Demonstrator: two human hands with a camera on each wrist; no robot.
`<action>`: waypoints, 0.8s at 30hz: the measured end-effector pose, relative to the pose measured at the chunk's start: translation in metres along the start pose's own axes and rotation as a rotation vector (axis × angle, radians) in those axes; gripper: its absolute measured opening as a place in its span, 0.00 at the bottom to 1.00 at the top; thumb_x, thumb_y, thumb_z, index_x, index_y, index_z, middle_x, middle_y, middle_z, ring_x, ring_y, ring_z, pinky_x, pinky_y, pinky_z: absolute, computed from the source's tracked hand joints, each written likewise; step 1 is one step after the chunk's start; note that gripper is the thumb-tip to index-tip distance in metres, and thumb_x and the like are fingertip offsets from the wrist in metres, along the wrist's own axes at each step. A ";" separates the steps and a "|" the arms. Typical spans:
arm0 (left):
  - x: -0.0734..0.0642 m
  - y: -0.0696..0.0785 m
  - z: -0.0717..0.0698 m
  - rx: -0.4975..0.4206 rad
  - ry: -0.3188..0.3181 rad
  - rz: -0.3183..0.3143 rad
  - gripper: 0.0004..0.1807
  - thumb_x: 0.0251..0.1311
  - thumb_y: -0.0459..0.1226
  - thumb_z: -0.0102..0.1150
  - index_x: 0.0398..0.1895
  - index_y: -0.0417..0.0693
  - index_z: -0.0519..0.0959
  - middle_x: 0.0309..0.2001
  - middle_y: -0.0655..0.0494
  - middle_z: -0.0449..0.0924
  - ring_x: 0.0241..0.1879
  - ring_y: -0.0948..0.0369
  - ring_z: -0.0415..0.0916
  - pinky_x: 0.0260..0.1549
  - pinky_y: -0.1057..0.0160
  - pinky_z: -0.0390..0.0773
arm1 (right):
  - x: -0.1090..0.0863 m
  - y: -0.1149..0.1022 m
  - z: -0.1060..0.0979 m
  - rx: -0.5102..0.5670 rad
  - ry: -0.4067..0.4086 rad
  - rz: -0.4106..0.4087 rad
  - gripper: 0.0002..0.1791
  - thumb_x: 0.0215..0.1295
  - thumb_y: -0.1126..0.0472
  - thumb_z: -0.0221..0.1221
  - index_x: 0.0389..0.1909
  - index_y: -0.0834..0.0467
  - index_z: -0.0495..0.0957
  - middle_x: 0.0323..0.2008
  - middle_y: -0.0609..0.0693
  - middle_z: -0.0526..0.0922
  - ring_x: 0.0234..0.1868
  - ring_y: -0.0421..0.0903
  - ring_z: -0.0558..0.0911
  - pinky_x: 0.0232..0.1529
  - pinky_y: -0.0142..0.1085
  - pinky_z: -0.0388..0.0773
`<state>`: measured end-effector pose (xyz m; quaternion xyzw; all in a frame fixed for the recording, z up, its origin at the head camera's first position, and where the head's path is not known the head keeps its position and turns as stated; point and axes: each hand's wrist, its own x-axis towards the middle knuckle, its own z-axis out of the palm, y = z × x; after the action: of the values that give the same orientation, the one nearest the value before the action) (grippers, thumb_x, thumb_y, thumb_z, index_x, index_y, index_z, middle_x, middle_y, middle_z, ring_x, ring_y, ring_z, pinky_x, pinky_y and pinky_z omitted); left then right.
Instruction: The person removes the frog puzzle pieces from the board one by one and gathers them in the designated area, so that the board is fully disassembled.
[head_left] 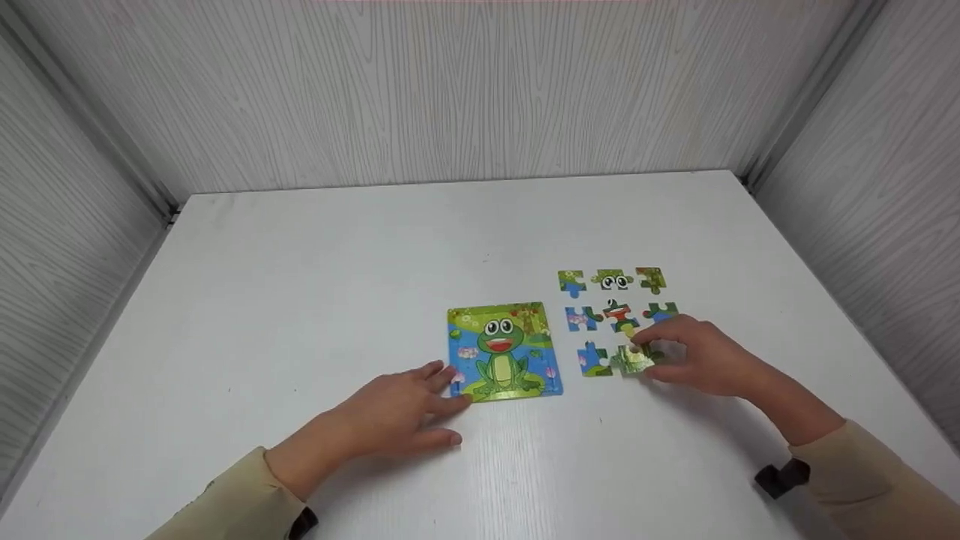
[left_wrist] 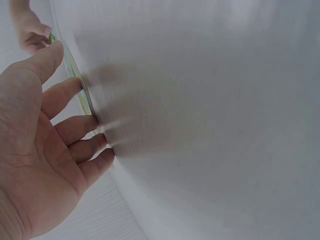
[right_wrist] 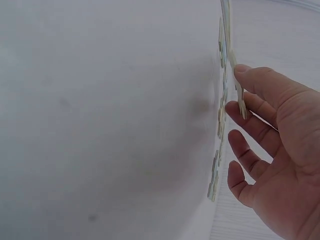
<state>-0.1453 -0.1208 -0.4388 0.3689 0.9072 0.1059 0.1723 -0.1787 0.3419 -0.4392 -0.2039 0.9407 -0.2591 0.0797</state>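
Observation:
A square frog picture board (head_left: 504, 352) lies flat on the white table. My left hand (head_left: 397, 412) is spread at its lower left corner, fingertips touching the edge, as the left wrist view also shows. To the board's right, several loose jigsaw pieces are laid out in rows, among them one with the frog's eyes (head_left: 613, 281) and one with its red mouth (head_left: 619, 311). My right hand (head_left: 697, 356) pinches a jigsaw piece (head_left: 632, 360) between thumb and fingers, above the bottom row. In the right wrist view this piece (right_wrist: 241, 95) is tilted and raised off the table.
The white table (head_left: 300, 285) spreads around the board and pieces. A wood-grain back panel (head_left: 465, 90) stands behind it, with side panels at left (head_left: 67, 225) and right (head_left: 877, 187).

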 end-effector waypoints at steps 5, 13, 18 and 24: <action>0.000 -0.001 0.001 -0.003 0.005 0.007 0.31 0.74 0.60 0.57 0.75 0.62 0.77 0.79 0.47 0.64 0.80 0.45 0.58 0.68 0.39 0.72 | -0.001 0.003 0.001 -0.012 0.007 0.003 0.22 0.63 0.61 0.75 0.58 0.52 0.86 0.56 0.51 0.83 0.59 0.55 0.79 0.60 0.56 0.78; 0.000 -0.003 0.004 0.000 0.015 0.019 0.31 0.74 0.60 0.57 0.75 0.62 0.77 0.80 0.46 0.63 0.80 0.44 0.57 0.68 0.39 0.72 | -0.002 0.007 0.002 -0.044 0.015 -0.002 0.22 0.62 0.60 0.76 0.58 0.52 0.87 0.54 0.49 0.84 0.56 0.52 0.80 0.59 0.55 0.78; 0.000 -0.003 0.004 -0.002 0.014 0.018 0.31 0.75 0.60 0.56 0.75 0.61 0.77 0.80 0.46 0.63 0.80 0.44 0.57 0.69 0.39 0.72 | -0.002 0.006 0.003 -0.059 0.018 -0.014 0.22 0.61 0.61 0.77 0.57 0.51 0.87 0.53 0.48 0.85 0.55 0.52 0.80 0.57 0.55 0.78; 0.000 -0.003 0.003 -0.004 0.015 0.020 0.32 0.75 0.61 0.56 0.75 0.61 0.76 0.80 0.46 0.63 0.81 0.44 0.57 0.70 0.40 0.71 | -0.003 0.006 0.001 -0.060 0.025 -0.023 0.24 0.60 0.62 0.77 0.59 0.53 0.86 0.55 0.50 0.85 0.58 0.55 0.79 0.59 0.57 0.78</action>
<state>-0.1459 -0.1230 -0.4429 0.3769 0.9045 0.1120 0.1652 -0.1773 0.3473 -0.4428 -0.2136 0.9466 -0.2344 0.0586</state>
